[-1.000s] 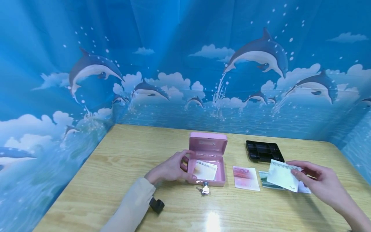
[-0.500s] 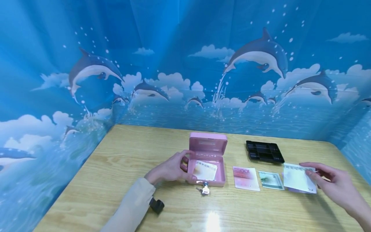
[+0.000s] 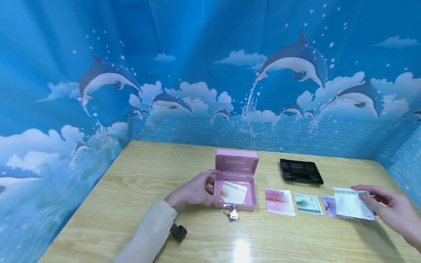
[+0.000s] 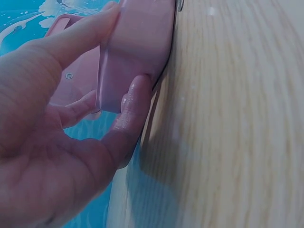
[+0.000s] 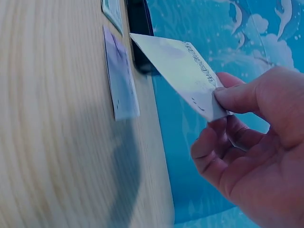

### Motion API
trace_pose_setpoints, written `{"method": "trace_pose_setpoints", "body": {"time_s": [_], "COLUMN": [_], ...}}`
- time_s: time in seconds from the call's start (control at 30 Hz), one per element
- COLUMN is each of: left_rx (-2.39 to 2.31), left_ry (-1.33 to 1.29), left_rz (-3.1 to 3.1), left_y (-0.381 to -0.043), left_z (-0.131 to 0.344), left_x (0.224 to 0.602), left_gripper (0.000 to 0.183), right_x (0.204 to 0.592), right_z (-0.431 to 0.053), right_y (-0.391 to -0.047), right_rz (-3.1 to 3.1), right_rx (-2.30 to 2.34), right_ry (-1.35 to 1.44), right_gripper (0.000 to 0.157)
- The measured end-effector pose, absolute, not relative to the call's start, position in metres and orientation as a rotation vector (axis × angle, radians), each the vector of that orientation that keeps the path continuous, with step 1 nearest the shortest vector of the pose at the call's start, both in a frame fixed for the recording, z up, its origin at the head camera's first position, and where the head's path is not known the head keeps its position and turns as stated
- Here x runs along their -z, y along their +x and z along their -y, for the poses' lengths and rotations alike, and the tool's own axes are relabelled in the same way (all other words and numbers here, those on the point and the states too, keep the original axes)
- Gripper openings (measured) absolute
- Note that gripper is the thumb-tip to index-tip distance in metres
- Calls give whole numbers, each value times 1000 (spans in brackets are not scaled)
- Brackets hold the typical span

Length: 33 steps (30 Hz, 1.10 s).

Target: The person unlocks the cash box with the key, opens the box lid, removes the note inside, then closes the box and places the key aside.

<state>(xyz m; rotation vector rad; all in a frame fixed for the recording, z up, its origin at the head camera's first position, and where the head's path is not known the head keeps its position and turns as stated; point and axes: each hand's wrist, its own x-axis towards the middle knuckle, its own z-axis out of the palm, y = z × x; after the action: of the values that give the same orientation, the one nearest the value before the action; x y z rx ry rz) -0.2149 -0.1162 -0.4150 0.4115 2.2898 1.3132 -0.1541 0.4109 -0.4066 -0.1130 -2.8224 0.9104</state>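
My left hand grips the left side of an open pink cash box, thumb at the front and fingers toward the back. The left wrist view shows the fingers against the box wall. Inside the box lies a pale banknote; a key hangs at its front lock. My right hand pinches another pale banknote between thumb and fingers, raised off the table. That note partly covers a purple banknote on the table in the head view.
A red 100 banknote and a green banknote lie in a row right of the box. Behind them sits a black compartment tray. A dolphin-print curtain stands behind the wooden table.
My right hand has carried the pale banknote rightward, uncovering the green banknote and then part of the purple one. The left hand and cash box stay put.
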Motion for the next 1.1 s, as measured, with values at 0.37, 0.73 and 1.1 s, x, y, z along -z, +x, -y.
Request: {"method": "trace_pose_setpoints", "body": {"time_s": [0.37, 0.73, 1.1], "left_rx": [-1318, -1333, -1347], "left_ry": [425, 420, 413], "left_rz": [-2283, -2270, -2253], "left_y": [-216, -216, -214], "left_z": [116, 116, 116], "left_x": [415, 415, 414], "left_gripper": [99, 99, 99], "right_x": [421, 438, 441], "right_z": [-443, -466, -468], "right_y": [-159, -163, -177], "right_rz": [2688, 2632, 2842], "right_rx": [-959, -952, -459], "right_ry": [25, 61, -1], "right_gripper": [26, 56, 10]}}
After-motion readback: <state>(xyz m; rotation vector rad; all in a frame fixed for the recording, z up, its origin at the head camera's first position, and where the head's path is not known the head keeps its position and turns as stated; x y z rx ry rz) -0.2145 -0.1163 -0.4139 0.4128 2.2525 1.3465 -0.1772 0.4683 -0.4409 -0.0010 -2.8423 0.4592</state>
